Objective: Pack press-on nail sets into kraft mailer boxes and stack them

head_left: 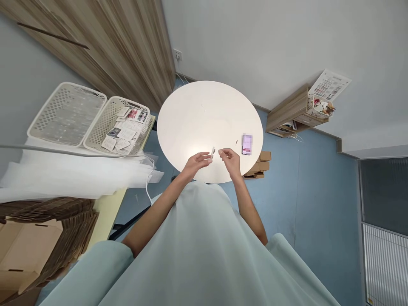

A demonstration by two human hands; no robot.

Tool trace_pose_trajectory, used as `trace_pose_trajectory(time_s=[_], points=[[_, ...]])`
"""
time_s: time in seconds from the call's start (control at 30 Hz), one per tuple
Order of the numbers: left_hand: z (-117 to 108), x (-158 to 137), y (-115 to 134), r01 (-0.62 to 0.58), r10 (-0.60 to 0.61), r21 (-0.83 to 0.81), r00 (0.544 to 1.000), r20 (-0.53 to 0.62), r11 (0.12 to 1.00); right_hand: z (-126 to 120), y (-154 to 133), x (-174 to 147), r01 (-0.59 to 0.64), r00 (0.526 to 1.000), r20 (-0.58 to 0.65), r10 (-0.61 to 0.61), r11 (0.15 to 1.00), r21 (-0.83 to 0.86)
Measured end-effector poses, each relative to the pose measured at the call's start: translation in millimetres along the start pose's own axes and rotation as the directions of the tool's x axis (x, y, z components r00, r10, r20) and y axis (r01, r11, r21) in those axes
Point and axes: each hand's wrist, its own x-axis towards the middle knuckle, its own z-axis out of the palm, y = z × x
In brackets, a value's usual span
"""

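Note:
My left hand (195, 165) is over the near part of the round white table (210, 114), its fingers closed on the edge of a small white card (212, 153). The card is tilted up and seen nearly edge-on, with a dark spot on its right side. Just right of the card, a little apart from it, is my right hand (231, 162). Its thumb and forefinger are pinched together; whatever may be between them is too small to make out. A phone-like thing with a blurred pinkish screen (247, 144) lies on the table to the right, with a tiny dark piece (236, 142) beside it.
To the left, two white perforated baskets stand side by side: one with clear packets (68, 117), one with cards (126, 134). White sheets (73, 176) and flattened cardboard boxes (32, 250) lie below. Small cartons (264, 161) sit right of the table, near a wooden shelf (290, 110).

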Motion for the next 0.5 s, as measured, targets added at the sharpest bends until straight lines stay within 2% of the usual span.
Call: trace_pose_trajectory(time_s=[0.1,0.27,0.5], points=[[6,4,-2,-0.110,0.126,0.151,0.987,-0.097,0.982,1,0,4,-0.012,1.000,-0.003,0.012,1.000,-0.013],[14,9,-5,-0.209,0.259,0.302,0.956,-0.135,0.930,0,-2,11,-0.019,0.999,-0.028,0.018,0.998,-0.061],[22,7,-2,-0.184,0.207,0.123,0.954,-0.215,0.975,-17,-12,20,-0.062,0.997,-0.052,0.059,0.997,-0.042]])
